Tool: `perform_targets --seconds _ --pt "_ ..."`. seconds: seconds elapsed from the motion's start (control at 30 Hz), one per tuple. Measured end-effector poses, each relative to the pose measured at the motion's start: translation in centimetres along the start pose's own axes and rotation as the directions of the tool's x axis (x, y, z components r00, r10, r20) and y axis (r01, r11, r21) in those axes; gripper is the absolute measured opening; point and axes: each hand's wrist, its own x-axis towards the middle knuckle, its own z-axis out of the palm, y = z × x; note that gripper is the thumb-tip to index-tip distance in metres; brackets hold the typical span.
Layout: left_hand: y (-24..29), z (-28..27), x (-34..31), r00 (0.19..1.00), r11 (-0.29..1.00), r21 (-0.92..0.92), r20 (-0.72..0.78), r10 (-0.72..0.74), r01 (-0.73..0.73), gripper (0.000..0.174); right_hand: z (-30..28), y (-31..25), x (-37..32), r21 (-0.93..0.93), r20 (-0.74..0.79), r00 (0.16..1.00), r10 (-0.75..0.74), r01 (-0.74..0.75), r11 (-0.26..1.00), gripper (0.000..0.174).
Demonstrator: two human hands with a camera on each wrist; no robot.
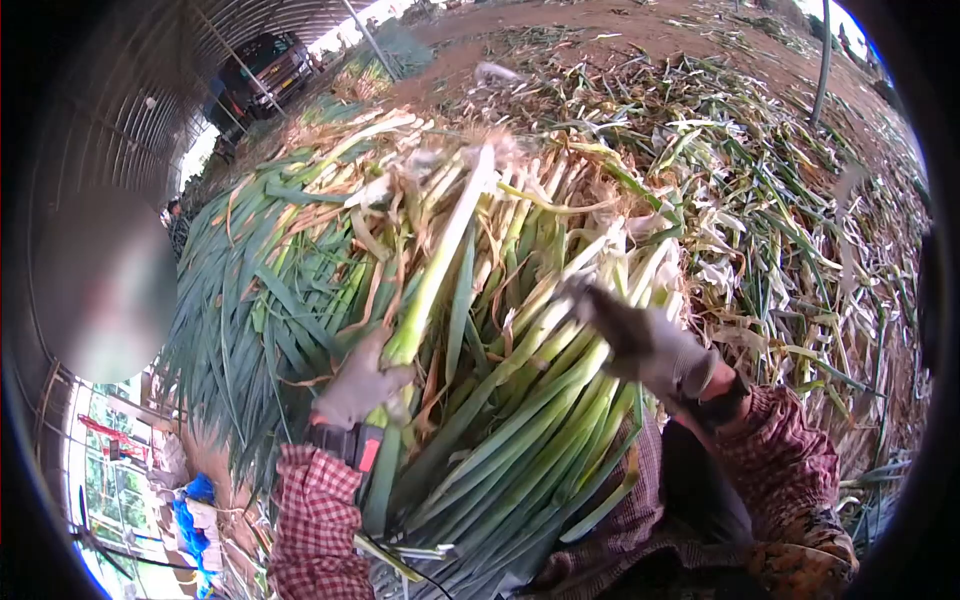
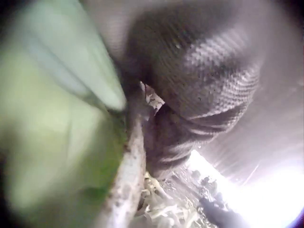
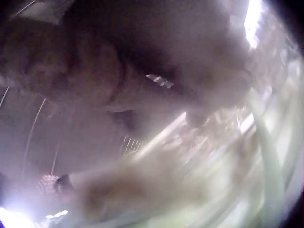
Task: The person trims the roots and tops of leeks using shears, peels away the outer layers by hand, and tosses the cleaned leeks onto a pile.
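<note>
White shading to fresh green, one long onion stalk [image 1: 445,252] slants over the heap, its pale end pointing away from the person; the shank looks smooth and clean beside its ragged, browned neighbours. The gloved left hand [image 1: 362,385] grips it low, near where the green begins, fingers curled round it. The gloved right hand [image 1: 645,345] is near, over other stalks, too blurred to tell whether it holds anything. The step in hand seems to be singling out and cleaning one stalk; the next move would call for a steady left grip while the right frees any loose outer leaf. Below lies the onion heap [image 1: 250,300]; to the right spread withered trimmings [image 1: 770,215], and beyond stands a vehicle [image 1: 268,75]
</note>
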Motion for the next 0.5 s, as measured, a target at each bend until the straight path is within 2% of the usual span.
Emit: perform_targets --seconds 0.03,0.07,0.1,0.13,0.17,0.2,0.23,0.27,0.3,0.33,0.37,0.4,0.43,0.5 --pt "1.0 1.1 0.6 1.000 1.000 -0.004 0.022 -0.016 0.016 0.059 -0.4 -0.7 -0.6 0.068 -0.098 0.990 0.097 -0.090 0.994 0.092" --pt "2.0 2.7 1.5 0.998 0.995 -0.098 0.058 0.036 -0.030 0.050 -0.7 -1.7 -0.4 0.086 -0.142 0.980 0.139 -0.128 0.988 0.094" --pt "1.0 5.1 3.3 0.993 0.971 -0.240 0.114 0.010 0.017 0.036 -0.4 -3.3 -0.2 -0.023 -0.066 0.995 0.069 -0.070 0.997 0.093" --pt "3.3 7.0 3.3 0.990 0.969 -0.233 0.133 -0.052 0.082 0.028 -0.2 -4.9 0.1 -0.122 0.011 1.000 -0.002 0.004 0.993 0.093" --pt "1.3 9.9 5.6 0.949 0.938 0.151 0.005 0.316 -0.313 0.024 0.0 -6.7 0.3 -0.258 0.195 0.979 -0.059 0.110 0.960 0.092" --pt "1.6 11.6 6.3 0.937 0.895 0.290 0.189 0.292 -0.338 0.022 0.6 -4.6 1.0 -0.318 0.127 0.966 -0.227 0.257 0.913 0.081" --pt "4.7 12.0 5.9 0.913 0.658 0.648 0.374 0.165 -0.384 0.024 0.6 -4.7 2.3 -0.375 0.036 0.997 -0.071 0.079 0.924 0.080" --pt "6.5 11.5 5.7 0.902 0.708 0.591 0.403 0.156 -0.386 0.025 0.0 -4.7 4.0 -0.446 -0.090 0.993 0.074 -0.107 0.889 0.078" --pt "7.7 10.9 6.3 0.891 0.753 0.536 0.431 0.144 -0.381 0.026 -0.8 -4.6 5.6 -0.485 -0.222 0.953 0.206 -0.291 0.825 0.076" --pt "5.6 9.1 10.4 0.722 0.526 0.513 0.599 0.346 -0.678 0.026 -1.5 -5.0 6.2 -0.509 -0.198 0.969 0.148 -0.230 0.829 0.075" --pt "2.7 6.6 14.6 0.474 0.225 0.419 0.747 0.466 -0.880 0.025 -1.2 -4.3 6.9 -0.411 -0.027 0.997 0.071 -0.076 0.909 0.074" --pt "2.2 4.5 16.1 0.838 0.543 0.639 0.392 0.380 -0.546 0.027 -0.7 -3.2 7.4 -0.283 0.130 0.991 -0.024 0.060 0.957 0.074" --pt "1.8 3.2 16.9 0.990 0.761 0.643 -0.030 0.141 -0.089 0.029 -0.3 -4.5 7.7 -0.357 0.191 0.980 0.064 0.008 0.934 0.071" --pt "1.2 1.5 17.1 0.939 0.850 0.494 -0.343 -0.001 0.181 0.034 0.7 -7.2 8.2 -0.515 0.305 0.922 0.238 -0.050 0.856 0.066"
